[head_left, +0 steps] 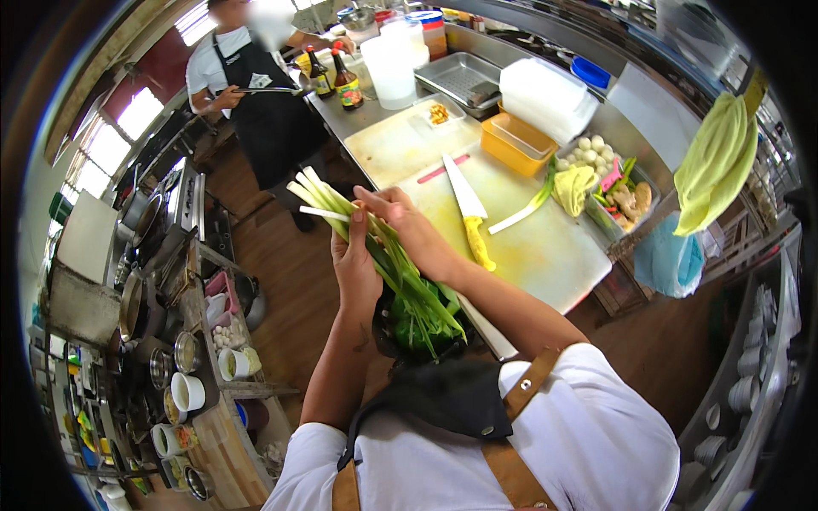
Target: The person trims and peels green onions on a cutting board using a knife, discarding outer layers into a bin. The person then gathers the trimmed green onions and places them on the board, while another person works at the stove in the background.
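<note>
From my far seat I begin at the left, where the pale stalk ends (327,196) of a bunch of spring onions (400,279) stick out beyond the fingers. The bunch is in the air, between the two hands, beside the near left side of the cutting board (554,260). I judge these pale ends to be the stiffest part, firm and smooth, perhaps a little slippery if they are wet.

Next comes the left hand (356,271): it is closed around the stalks, with the thumb pointing up along them. This seems to me a good place to hold, since the stalks gather here into one bundle. I would press only moderately, because the hollow parts may crush.

Then the right hand (411,232) lies over the bunch, its fingers bent toward the pale part; its thumb is hidden, so I cannot tell whether it pinches something. Below it the green leaves (422,311) hang down, and I expect them to be soft, floppy and easily bruised. The whole bunch must be light, but holding by the leaves alone would let it bend.

Farther right, a knife (466,209) with a yellow handle rests on the board, and beyond it lies one loose stalk (525,209), apart from both hands.
</note>
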`<action>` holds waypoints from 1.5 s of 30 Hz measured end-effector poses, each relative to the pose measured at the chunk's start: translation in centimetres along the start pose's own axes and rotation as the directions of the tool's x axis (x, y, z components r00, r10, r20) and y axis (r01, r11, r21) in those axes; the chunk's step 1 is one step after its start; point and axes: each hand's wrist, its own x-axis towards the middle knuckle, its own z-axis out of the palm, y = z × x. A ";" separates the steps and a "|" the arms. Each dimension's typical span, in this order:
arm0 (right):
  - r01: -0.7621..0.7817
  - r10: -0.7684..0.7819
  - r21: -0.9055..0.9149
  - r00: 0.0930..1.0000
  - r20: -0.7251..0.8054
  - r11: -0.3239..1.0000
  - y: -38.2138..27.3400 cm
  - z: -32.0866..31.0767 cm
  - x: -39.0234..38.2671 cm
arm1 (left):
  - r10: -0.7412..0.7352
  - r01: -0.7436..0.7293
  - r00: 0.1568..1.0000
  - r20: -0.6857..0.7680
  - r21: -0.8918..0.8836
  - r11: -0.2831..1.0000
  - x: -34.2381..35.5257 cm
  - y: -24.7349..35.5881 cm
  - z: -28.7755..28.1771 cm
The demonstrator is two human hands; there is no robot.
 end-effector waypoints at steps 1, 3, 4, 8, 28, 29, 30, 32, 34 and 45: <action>-0.097 0.079 0.186 0.992 0.102 0.978 0.0 -1.3 0.3 | -0.015 0.015 1.000 -0.012 0.014 1.000 0.3 0.4 -0.4; -0.123 0.133 -0.098 0.986 0.101 0.987 1.8 -5.6 -0.1 | -0.037 0.039 0.998 -0.040 0.033 0.999 0.5 1.1 -1.3; -0.086 0.106 -0.218 0.991 0.082 0.972 4.3 -8.4 -0.3 | -0.016 0.019 0.999 -0.046 0.064 0.998 0.3 1.9 -1.9; -0.180 0.450 -0.948 0.892 -0.045 0.261 15.3 -21.3 -7.0 | 0.052 -0.048 0.997 -0.049 0.086 0.995 -0.1 3.7 -4.6; 0.071 -0.128 -0.693 0.991 -0.031 0.718 -5.1 -4.0 4.0 | 0.118 -0.134 0.988 0.096 0.178 0.975 -2.1 4.8 -2.0; 0.148 -0.151 -0.629 0.987 0.050 0.763 -5.6 -1.8 3.9 | 0.163 -0.185 0.978 0.129 0.190 0.964 -2.1 4.6 -2.0; 0.203 -0.176 -0.610 0.979 0.105 0.766 -5.6 -0.3 3.8 | 0.135 -0.157 0.983 0.123 0.198 0.968 -2.3 4.5 -1.4; 0.229 -0.163 -0.539 0.972 0.169 0.810 -6.0 2.3 3.6 | 0.253 -0.310 0.950 0.181 0.469 0.827 -2.8 4.2 -2.2; 0.224 -0.140 -0.456 0.967 0.211 0.862 -5.8 3.4 3.5 | 0.232 -0.291 0.957 0.175 0.588 0.755 -3.4 4.3 -3.9; -0.542 0.674 -0.834 0.654 -0.344 0.100 9.0 -7.8 -6.3 | 0.186 -0.249 0.961 0.206 0.936 0.248 -7.1 8.1 -9.9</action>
